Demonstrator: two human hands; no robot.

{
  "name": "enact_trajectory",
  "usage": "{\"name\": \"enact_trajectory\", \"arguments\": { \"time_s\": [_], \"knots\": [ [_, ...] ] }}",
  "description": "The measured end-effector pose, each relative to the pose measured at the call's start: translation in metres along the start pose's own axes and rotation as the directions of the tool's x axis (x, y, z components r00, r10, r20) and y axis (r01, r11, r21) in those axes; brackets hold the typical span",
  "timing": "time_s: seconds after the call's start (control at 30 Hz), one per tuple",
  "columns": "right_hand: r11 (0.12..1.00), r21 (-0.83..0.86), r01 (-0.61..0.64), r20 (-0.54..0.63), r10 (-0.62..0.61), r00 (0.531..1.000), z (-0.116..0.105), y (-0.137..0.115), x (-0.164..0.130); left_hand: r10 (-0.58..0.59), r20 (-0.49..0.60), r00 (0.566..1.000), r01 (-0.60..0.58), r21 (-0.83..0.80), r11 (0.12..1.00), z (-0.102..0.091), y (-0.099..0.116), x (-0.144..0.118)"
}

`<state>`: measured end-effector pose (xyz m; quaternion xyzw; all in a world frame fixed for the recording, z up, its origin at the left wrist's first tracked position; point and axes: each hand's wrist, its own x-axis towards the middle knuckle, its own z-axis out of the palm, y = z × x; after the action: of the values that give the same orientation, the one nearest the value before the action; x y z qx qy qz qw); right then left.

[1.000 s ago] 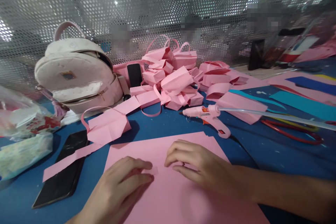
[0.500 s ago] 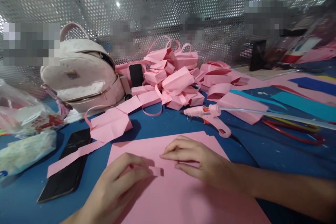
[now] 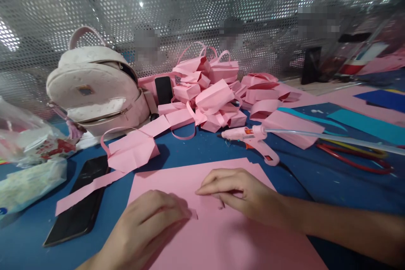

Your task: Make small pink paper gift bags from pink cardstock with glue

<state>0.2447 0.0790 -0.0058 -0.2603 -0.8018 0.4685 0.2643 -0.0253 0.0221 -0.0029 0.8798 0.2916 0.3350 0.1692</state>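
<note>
Pink paper sheets (image 3: 240, 253) lie stacked on the blue table in front of me. My left hand (image 3: 148, 219) is closed over their left side, and the end of a small pink paper strip (image 3: 192, 214) sticks out from its fingertips. To the right, my right hand (image 3: 240, 190) is closed in a pinch just above the sheets. A small folded pink paper piece (image 3: 220, 203) shows under its fingers; whether it joins the strip I cannot tell. Beyond the sheets lies a pink hot glue gun (image 3: 248, 136) with a long clear glue stick.
A heap of small pink paper bags (image 3: 215, 99) stands at the back, beside a white backpack (image 3: 98, 88). At left, an unfinished-looking paper bag (image 3: 131, 152) has its strip across a black phone (image 3: 80, 198). Red-handled scissors (image 3: 354, 158) lie right.
Both hands have shifted slightly. The left fingers have lowered toward the sheets with the strip, and the right fingertips have moved a little; a small folded paper piece now shows beneath them.
</note>
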Motion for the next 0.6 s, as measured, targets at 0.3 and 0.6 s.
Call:
{"name": "enact_trajectory", "arguments": {
  "time_s": [0.3,0.6],
  "knots": [
    [0.996,-0.024,-0.083,-0.066,0.081,0.995,0.001,-0.01,0.002,0.055,0.015,0.998,-0.056,0.096,0.994,0.003,-0.007,-0.006],
    [0.971,-0.081,-0.226,0.026,0.229,0.973,0.0,-0.005,-0.001,0.07,0.074,0.995,-0.081,0.151,0.985,0.002,-0.007,-0.003]
  ]
}}
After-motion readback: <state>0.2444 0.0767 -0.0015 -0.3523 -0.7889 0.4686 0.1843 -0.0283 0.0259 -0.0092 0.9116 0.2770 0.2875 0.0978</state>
